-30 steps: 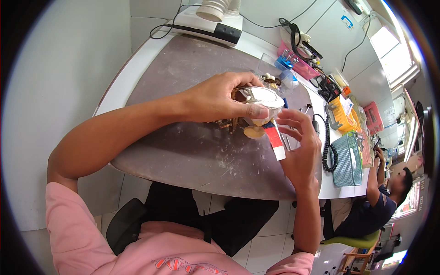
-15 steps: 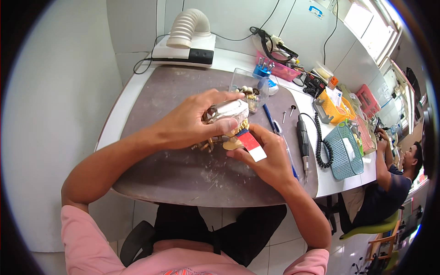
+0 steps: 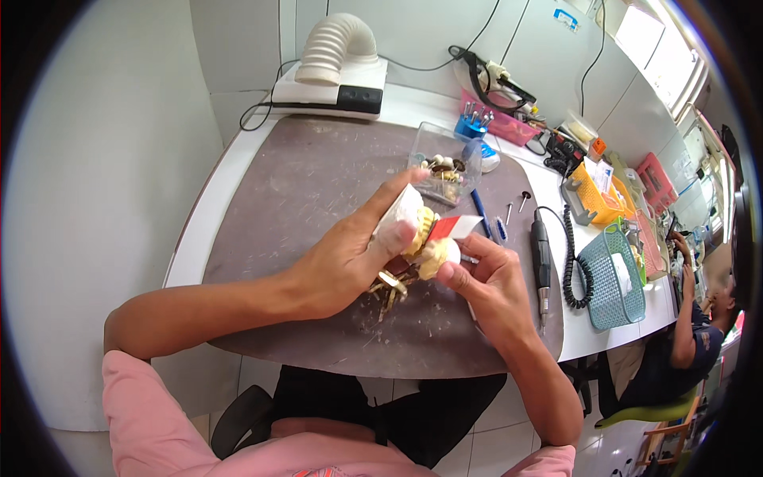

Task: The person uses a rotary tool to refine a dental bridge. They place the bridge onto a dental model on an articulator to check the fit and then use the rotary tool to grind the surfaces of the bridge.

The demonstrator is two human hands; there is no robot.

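A dental model (image 3: pixel 415 213) with a white base and yellowish teeth is held over the grey-brown top of the table (image 3: pixel 294 175). The left hand (image 3: pixel 342 250) has hold of it, part-closed, fingers behind the base and thumb across its front. Just beside the model, on its right, is a cream block (image 3: pixel 435 261); the right hand (image 3: pixel 494 290) is half curled there, its thumb at the block's lower edge, though whether it really grips the block I cannot tell. A red and white strip (image 3: pixel 455 227) sticks out to the right from between model and block. Below the model hangs a brass-coloured frame (image 3: pixel 392 286), partly hidden by the left hand.

Beyond the model, near it, is a clear box (image 3: pixel 417 147) of small pieces; farther beyond and to the left of the model stands a white machine (image 3: pixel 326 99) with a ribbed hose (image 3: pixel 338 44). To the model's right lie a blue pen (image 3: pixel 480 208) and then a dark handpiece (image 3: pixel 541 262), with a blue-green basket (image 3: pixel 612 290) farther right. Well apart from the model, at far right, sits another person (image 3: pixel 675 350) in dark clothing
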